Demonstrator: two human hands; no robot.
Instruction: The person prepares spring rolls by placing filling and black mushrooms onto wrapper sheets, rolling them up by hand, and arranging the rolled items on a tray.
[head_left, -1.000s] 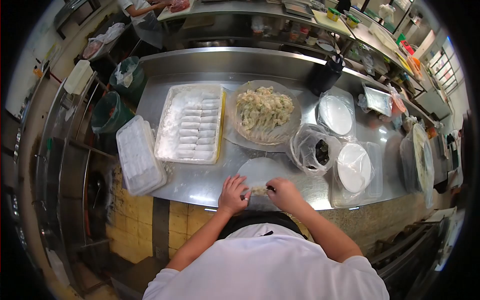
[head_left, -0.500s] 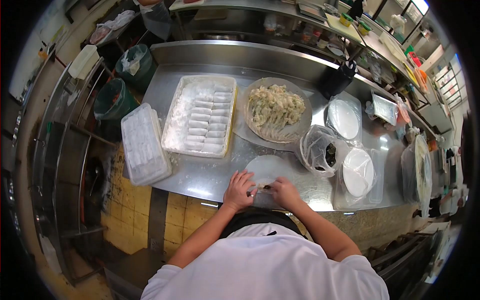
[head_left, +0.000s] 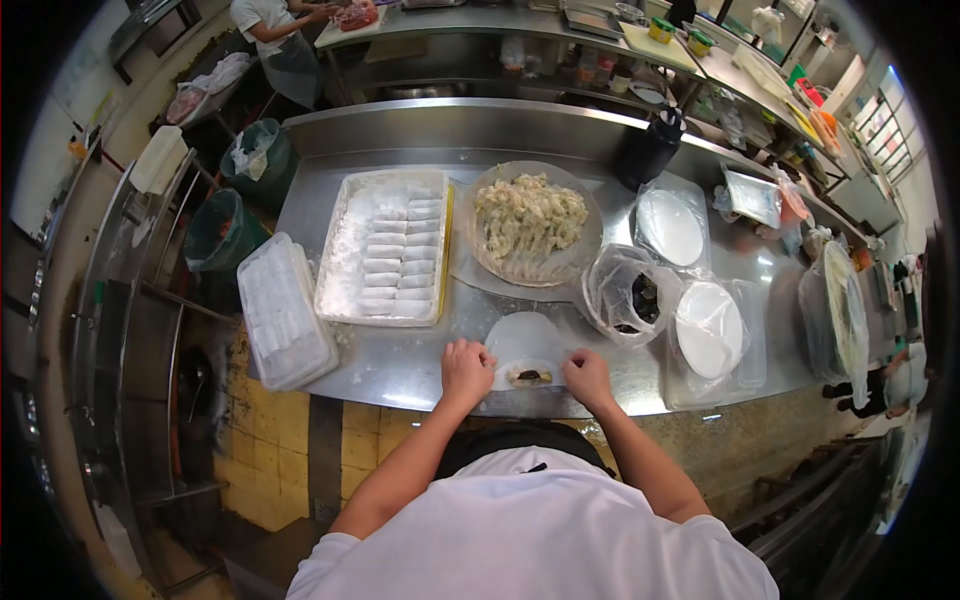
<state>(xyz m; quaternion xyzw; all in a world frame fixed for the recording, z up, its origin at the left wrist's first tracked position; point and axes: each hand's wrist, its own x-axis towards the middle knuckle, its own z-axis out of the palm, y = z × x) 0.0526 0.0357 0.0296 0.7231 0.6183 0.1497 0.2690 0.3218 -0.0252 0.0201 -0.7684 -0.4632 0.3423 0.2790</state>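
When viewed from above, locate the round, translucent wrapper [head_left: 524,332] on the near part of the bench [head_left: 395,360], between the left hand [head_left: 468,372] at 9 o'clock and the right hand [head_left: 588,380] at 3 o'clock. Note the pale filling with a dark piece [head_left: 530,376] on its near part, under a thin folded layer. Read both hands as curled, with fingers drawn together at the side edges; cannot tell from this view whether pinching the wrapper or only touching.

From the filling, find the tray of white rolls [head_left: 384,248] at 10 to 11 o'clock, the closed container [head_left: 288,312] at 9 to 10, the bowl of chopped mixture [head_left: 530,225] at 12, the black holder [head_left: 650,150] at 1, and the clear bag [head_left: 618,290] and bagged white discs [head_left: 709,328] at 2 to 3. Note the side edges partly covered by fingers.

Read the wrapper's broad rounded part as pointing to 12 o'clock, and the filling's long axis as running from 9 to 3.
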